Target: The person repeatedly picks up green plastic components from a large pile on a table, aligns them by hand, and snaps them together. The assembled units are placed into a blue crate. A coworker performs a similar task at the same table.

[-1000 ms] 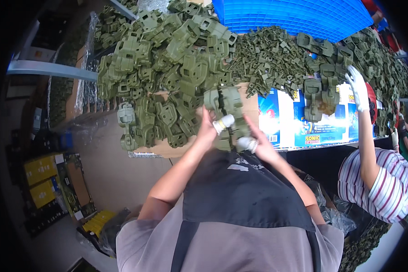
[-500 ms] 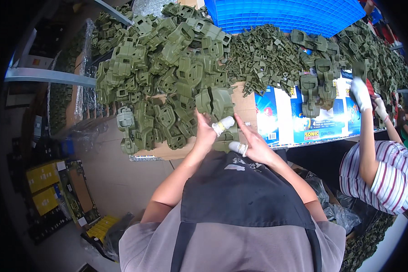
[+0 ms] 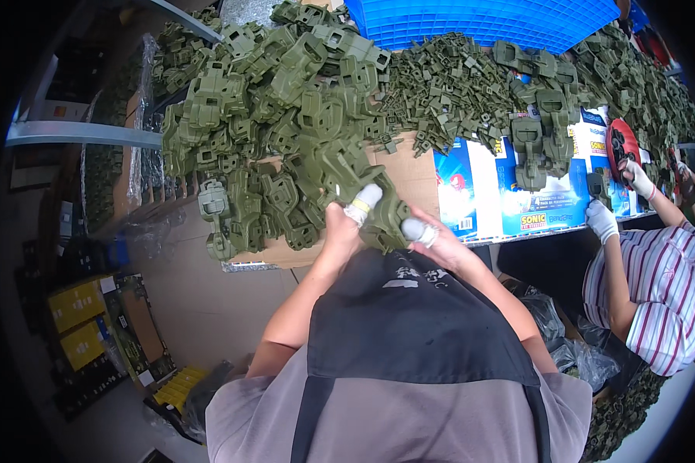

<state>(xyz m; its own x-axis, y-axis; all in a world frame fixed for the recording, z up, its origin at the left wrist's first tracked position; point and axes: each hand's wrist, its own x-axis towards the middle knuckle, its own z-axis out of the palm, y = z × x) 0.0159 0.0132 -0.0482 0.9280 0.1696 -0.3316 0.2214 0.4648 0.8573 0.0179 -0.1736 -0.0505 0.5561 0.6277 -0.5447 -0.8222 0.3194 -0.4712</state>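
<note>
An olive-green molded plastic shell [image 3: 384, 218] with cut-out openings sits between my hands, close to the dark apron. My left hand [image 3: 343, 230] grips its left side, its white-wrapped thumb lying over the top. At the opposite end my right hand [image 3: 445, 245] closes on the shell, the wrapped thumb pressed against its edge. The fingers beneath are partly hidden. Just beyond, a heap of similar green shells [image 3: 224, 100] covers the left of the table, and some almost touch the held one.
Small green parts [image 3: 448, 92] lie heaped in the middle, below a blue plastic crate [image 3: 479, 23]. Printed cardboard [image 3: 510, 204] covers the table at right. Beside me a co-worker's gloved hand [image 3: 602, 221] holds a green piece near a red object [image 3: 619, 147]. A metal bar [image 3: 85, 133] crosses at left.
The shell between my hands has turned and tilted, coming nearer to the apron, and both hands now close on it. The co-worker's gloved hand has moved lower, nearer the table edge.
</note>
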